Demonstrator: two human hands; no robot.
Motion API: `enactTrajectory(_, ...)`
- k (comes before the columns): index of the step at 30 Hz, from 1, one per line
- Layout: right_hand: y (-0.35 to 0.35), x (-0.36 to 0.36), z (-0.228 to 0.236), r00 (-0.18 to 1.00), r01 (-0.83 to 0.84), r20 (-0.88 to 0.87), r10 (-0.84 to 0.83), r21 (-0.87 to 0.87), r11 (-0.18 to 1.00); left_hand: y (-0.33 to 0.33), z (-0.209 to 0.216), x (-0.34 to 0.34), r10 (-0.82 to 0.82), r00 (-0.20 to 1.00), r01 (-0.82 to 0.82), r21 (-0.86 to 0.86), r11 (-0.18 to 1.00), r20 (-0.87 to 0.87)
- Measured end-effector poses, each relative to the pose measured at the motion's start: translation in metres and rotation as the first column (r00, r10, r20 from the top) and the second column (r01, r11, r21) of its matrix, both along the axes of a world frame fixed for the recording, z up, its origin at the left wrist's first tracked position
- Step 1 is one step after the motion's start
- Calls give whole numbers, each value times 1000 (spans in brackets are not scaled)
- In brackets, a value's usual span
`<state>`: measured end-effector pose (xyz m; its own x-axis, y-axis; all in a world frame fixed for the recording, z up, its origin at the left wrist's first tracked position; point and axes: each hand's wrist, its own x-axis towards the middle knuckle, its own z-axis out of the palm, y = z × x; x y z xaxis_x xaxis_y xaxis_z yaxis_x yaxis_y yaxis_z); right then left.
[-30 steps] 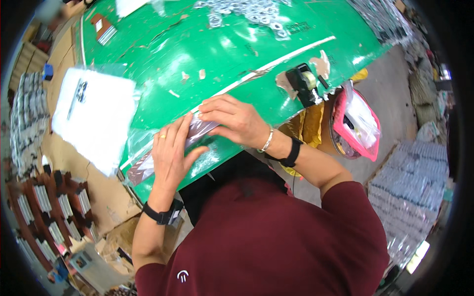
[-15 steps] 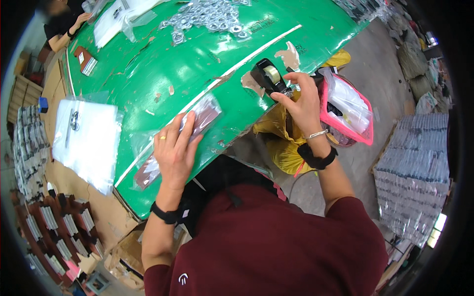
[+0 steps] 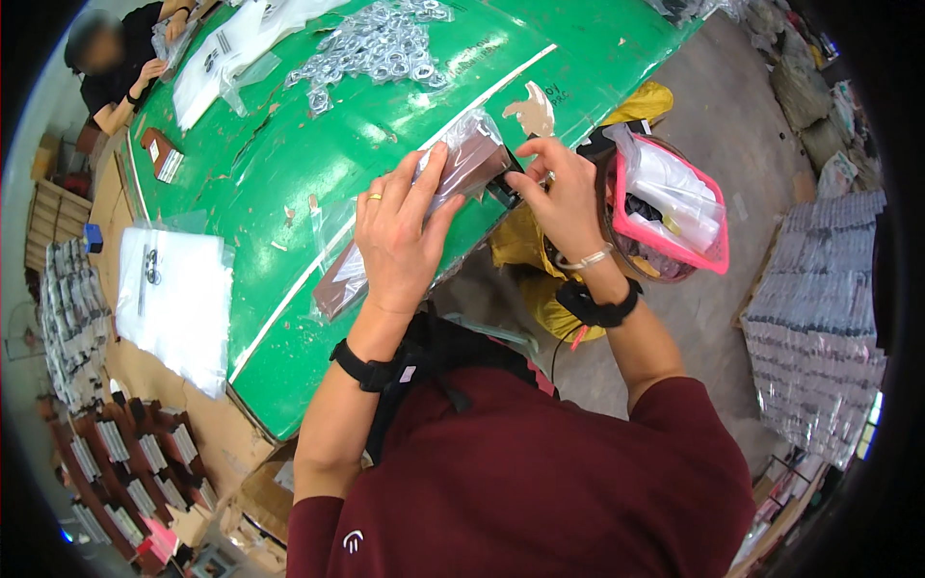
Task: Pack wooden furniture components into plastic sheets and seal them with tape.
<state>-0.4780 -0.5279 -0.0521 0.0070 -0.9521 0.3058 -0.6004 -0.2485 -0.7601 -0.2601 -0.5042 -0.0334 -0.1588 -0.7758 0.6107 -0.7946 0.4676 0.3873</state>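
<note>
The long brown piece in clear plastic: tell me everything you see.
The long, narrow brown piece in glossy, wrinkled clear plastic slants over the green tabletop, upper end to the right. The left hand holds it across the middle. That upper end partly hides a black object; whether the right hand touches the plastic is unclear.

Bagged block (image 3: 472,161) on surface (image 3: 275,197); plastic bags (image 3: 176,303) to its left; ring packets (image 3: 378,50) beyond; basket (image 3: 711,257) right of surface edge.
</note>
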Motion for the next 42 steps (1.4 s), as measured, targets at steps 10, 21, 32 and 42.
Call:
enactTrajectory(10,32,-28,-53,699,-182,711,-71,272,945,10,3,0,-15,998,12,44,999,58)
enactTrajectory(21,19,-18,-64,963,16,249,-100,316,949,23,-3,-10,-79,986,78,16,997,144)
enactTrajectory(32,61,45,5,645,-305,764,35,215,928,73,-23,62,49,889,-31,-48,998,456)
enactTrajectory(42,69,104,-3,912,-193,401,87,234,953,98,-45,49,166,906,-116,-149,982,389)
